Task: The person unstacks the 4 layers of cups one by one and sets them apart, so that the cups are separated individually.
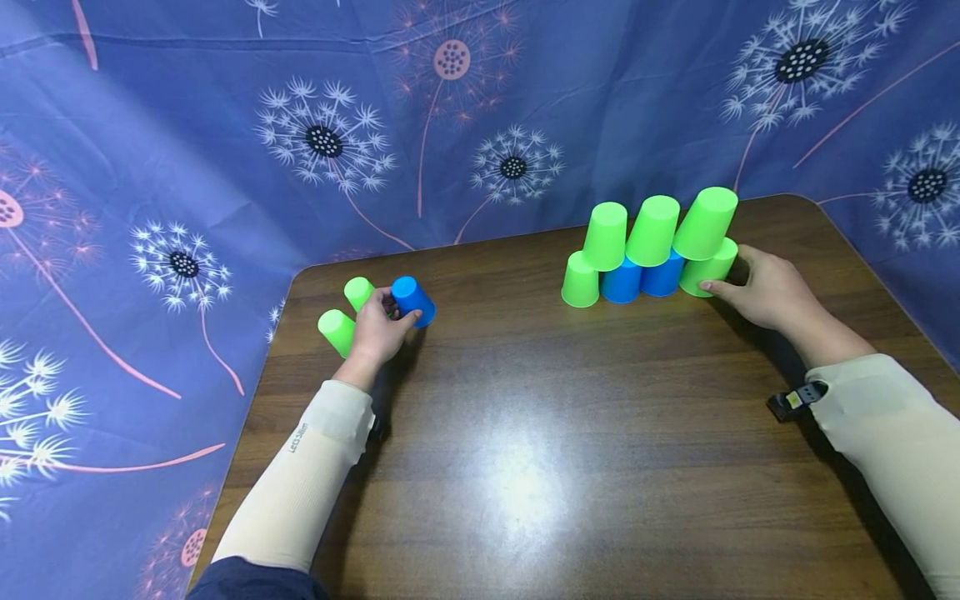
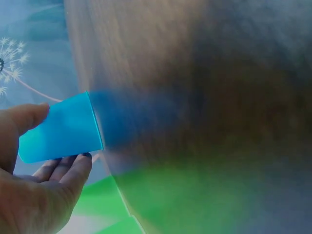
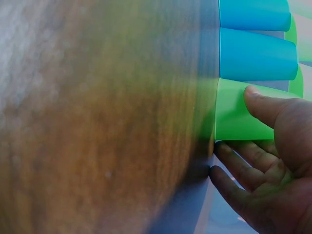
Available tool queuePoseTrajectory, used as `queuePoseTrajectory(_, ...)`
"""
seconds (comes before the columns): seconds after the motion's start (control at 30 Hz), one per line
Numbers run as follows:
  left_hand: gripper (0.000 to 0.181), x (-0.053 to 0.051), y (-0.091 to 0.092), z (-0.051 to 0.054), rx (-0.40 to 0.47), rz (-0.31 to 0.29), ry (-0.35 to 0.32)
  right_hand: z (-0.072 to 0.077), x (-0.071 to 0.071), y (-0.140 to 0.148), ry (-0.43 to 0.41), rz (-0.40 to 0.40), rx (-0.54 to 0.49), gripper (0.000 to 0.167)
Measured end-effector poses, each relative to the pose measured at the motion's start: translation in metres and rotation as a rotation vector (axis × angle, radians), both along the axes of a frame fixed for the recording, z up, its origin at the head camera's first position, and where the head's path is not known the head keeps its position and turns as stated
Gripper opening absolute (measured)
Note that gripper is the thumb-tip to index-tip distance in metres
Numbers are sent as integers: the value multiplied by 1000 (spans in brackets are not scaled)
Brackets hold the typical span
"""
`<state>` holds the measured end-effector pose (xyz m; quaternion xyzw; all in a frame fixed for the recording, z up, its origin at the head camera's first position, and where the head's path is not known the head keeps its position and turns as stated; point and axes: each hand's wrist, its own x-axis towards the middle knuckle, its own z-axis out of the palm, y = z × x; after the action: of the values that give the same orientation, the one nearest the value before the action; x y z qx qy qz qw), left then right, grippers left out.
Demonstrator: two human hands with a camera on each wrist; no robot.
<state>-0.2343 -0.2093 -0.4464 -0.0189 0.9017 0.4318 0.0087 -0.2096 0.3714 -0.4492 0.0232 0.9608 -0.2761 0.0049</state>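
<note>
Between thumb and fingers, my left hand [image 1: 378, 329] holds a blue cup [image 1: 413, 302], upside down at the table's left; the left wrist view shows the thumb on one side of this cup [image 2: 63, 129]. Two green cups [image 1: 337, 331] stand close beside that hand. My right hand [image 1: 772, 292] grips the right-end green cup [image 1: 708, 268] of a two-level stack, thumb on its near side in the right wrist view [image 3: 239, 114]. The stack's lower row also has two blue cups [image 1: 622, 282] and a green one [image 1: 580, 281]; three green cups [image 1: 654, 232] sit on top.
The brown wooden table [image 1: 517, 400] reaches back to a blue cloth [image 1: 600, 100] with dandelion prints. Both cup groups stand near its back edge, with bare tabletop between them. A small black device [image 1: 797, 402] hangs at the right sleeve's cuff.
</note>
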Motion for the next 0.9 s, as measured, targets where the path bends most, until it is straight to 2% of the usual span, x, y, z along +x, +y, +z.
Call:
queuePoseTrajectory(0.1,71,1,2,2,-25,-12,15,0,0,0,3,-1,1,81)
queuePoseTrajectory(0.23,79,1,6,11,-38,-18,85,0,1,0,-2,-2,4,82)
queuePoseTrajectory(0.37,79,0,12,30,-19,-18,199,0,1,0,-6,1,1,82)
queuePoseTrajectory(0.5,75,-3,22,50,1,-35,256,1,3,0,9,4,-8,76)
queuePoseTrajectory(0.63,73,-7,43,62,-7,-81,286,2,3,1,14,4,-13,73)
queuePoseTrajectory(0.77,67,-12,70,70,-7,-137,344,3,4,1,12,6,-16,74)
queuePoseTrajectory(0.9,63,-14,98,75,44,-205,356,2,5,-2,7,13,-23,77)
